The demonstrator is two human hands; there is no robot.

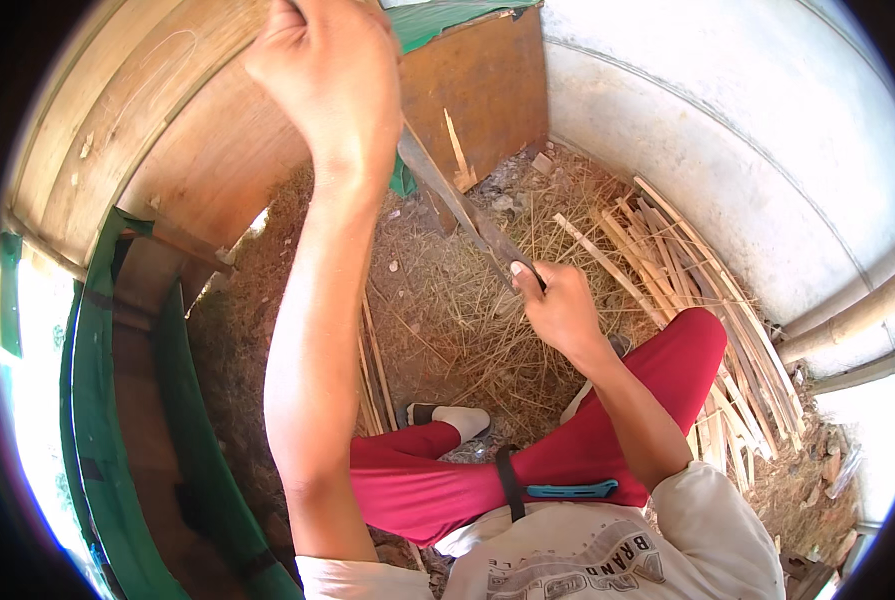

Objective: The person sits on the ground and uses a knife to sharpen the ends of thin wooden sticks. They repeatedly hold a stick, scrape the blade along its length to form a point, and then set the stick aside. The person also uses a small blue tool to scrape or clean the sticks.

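Your right hand [555,305] grips one long knife [445,192] at its near end, fingers wrapped and thumb along it, probably to steady the blade; the knife slants above the middle of the ground [399,305], its far end hidden behind your left wrist; your one raised left hand [332,70] has curled fingers, though you cannot tell what they hold; one pile of wooden strips [657,250], too overlapped to count, lies along the ground's right edge, perhaps for easy reach.

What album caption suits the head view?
Right hand gripping a long-bladed tool, left hand raised, wooden strips piled nearby.
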